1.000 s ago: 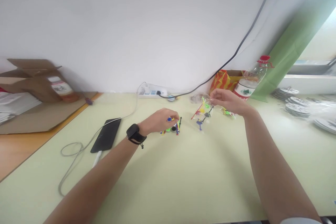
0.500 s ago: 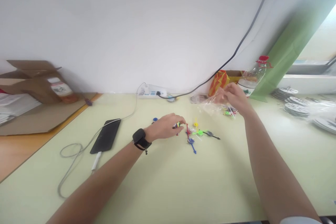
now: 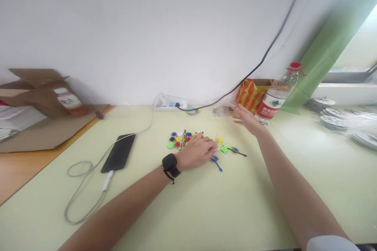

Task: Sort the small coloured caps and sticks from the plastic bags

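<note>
Multicoloured round plastic discs (image 3: 178, 139) sit grouped toward the back edge of a pale-green tabletop (image 3: 188, 208), while blue, yellow, green and black plastic arrows (image 3: 224, 149) lie loose alongside; the handwork appears only partway done. The left hand (image 3: 198, 150) curls over pieces, its grip hidden; the right hand (image 3: 247, 119) spreads empty fingers near crumpled clear plastic (image 3: 223, 111).

Worktop (image 3: 182, 211): pale yellow-green. Toward left edge, black phone (image 3: 118, 153) flat, slanted; pale cable (image 3: 107, 180) looped beside it. Mid-worktop, nearer back edge: small coloured discs (image 3: 178, 139), loosely grouped. Right of these, arrow-tipped pieces (image 3: 217, 163) splayed, blue one closest to front edge. Along back edge, left to right: power strip (image 3: 171, 105), red-and-yellow bag (image 3: 247, 96), red-capped bottle (image 3: 268, 108). Toward back right corner: stacked white rounds (image 3: 334, 122).
</note>
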Demonstrator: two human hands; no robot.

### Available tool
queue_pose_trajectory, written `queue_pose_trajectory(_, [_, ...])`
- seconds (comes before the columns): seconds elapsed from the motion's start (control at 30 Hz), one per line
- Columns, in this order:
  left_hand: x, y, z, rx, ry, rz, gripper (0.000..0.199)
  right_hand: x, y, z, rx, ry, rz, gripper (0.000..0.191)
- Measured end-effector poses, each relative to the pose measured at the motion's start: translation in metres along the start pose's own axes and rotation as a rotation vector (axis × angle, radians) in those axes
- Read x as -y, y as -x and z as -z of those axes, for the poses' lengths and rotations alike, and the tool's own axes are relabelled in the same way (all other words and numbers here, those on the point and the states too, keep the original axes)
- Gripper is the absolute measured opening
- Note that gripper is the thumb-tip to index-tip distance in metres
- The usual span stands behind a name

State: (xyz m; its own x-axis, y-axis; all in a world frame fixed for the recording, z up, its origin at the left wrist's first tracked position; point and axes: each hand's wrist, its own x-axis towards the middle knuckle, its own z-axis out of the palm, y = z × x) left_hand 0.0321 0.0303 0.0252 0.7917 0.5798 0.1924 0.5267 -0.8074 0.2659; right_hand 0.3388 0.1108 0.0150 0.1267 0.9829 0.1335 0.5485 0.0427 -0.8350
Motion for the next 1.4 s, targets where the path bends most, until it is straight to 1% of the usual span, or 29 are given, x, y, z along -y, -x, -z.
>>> queue_pose_trajectory(0.07, [-0.001,-0.004,-0.002,-0.028,-0.016,0.023,0.037,0.001,0.0,-0.005,-0.129,0.198,-0.034,0.059])
queue_pose_trajectory(0.1, [-0.002,-0.006,-0.003,-0.036,-0.022,0.034,0.037,0.002,0.0,-0.005,-0.193,0.288,-0.042,0.056])
queue_pose_trajectory(0.13, [-0.002,-0.008,-0.003,-0.039,-0.027,0.045,0.037,0.004,0.0,-0.004,-0.212,0.373,-0.033,0.05])
queue_pose_trajectory(0.17, [-0.002,-0.011,-0.004,-0.036,-0.033,0.058,0.037,0.007,0.0,-0.002,-0.202,0.428,-0.014,0.043])
queue_pose_trajectory(0.23, [-0.002,-0.017,-0.006,-0.02,-0.043,0.086,0.035,0.016,0.002,0.001,-0.097,0.452,0.045,0.032])
queue_pose_trajectory(0.3, [-0.002,-0.025,-0.008,-0.003,-0.032,0.122,0.031,0.028,0.006,0.002,0.071,0.415,0.118,0.026])
queue_pose_trajectory(0.4, [-0.003,-0.036,-0.01,0.023,0.035,0.185,0.021,0.048,0.014,-0.003,0.353,0.344,0.194,0.023])
queue_pose_trajectory(0.47, [-0.005,-0.042,-0.01,0.045,0.102,0.217,0.014,0.057,0.018,-0.006,0.474,0.32,0.211,0.021])
queue_pose_trajectory(0.5, [-0.006,-0.045,-0.009,0.059,0.138,0.227,0.011,0.06,0.019,-0.007,0.506,0.317,0.215,0.02])
queue_pose_trajectory(0.6, [-0.008,-0.052,-0.003,0.089,0.218,0.242,0.01,0.06,0.02,-0.005,0.509,0.343,0.193,0.018])
queue_pose_trajectory(0.7, [-0.005,-0.054,0.007,0.07,0.217,0.266,0.01,0.058,0.021,0.001,0.518,0.411,0.179,0.019])
queue_pose_trajectory(0.77, [-0.002,-0.053,0.012,0.076,0.197,0.295,0.011,0.059,0.023,0.001,0.562,0.438,0.202,0.022])
queue_pose_trajectory(0.8, [-0.001,-0.051,0.015,0.098,0.191,0.307,0.012,0.061,0.025,-0.001,0.593,0.44,0.218,0.023])
queue_pose_trajectory(0.9, [0.001,-0.046,0.017,0.206,0.206,0.301,0.015,0.07,0.029,-0.012,0.732,0.442,0.251,0.029])
queue_pose_trajectory(0.97, [-0.001,-0.044,0.014,0.256,0.237,0.264,0.017,0.073,0.03,-0.019,0.829,0.471,0.257,0.03])
queue_pose_trajectory(1.03, [-0.005,-0.043,0.01,0.264,0.275,0.223,0.018,0.072,0.03,-0.024,0.877,0.507,0.245,0.029])
queue_pose_trajectory(1.13, [-0.013,-0.044,0.0,0.248,0.33,0.195,0.017,0.066,0.03,-0.02,0.885,0.554,0.189,0.027])
queue_pose_trajectory(1.3, [-0.025,-0.046,-0.02,0.223,0.416,0.236,0.021,0.063,0.033,-0.003,0.856,0.645,0.033,0.018])
queue_pose_trajectory(1.4, [-0.028,-0.046,-0.029,0.211,0.461,0.244,0.013,0.065,0.035,0.002,0.856,0.622,0.012,0.015])
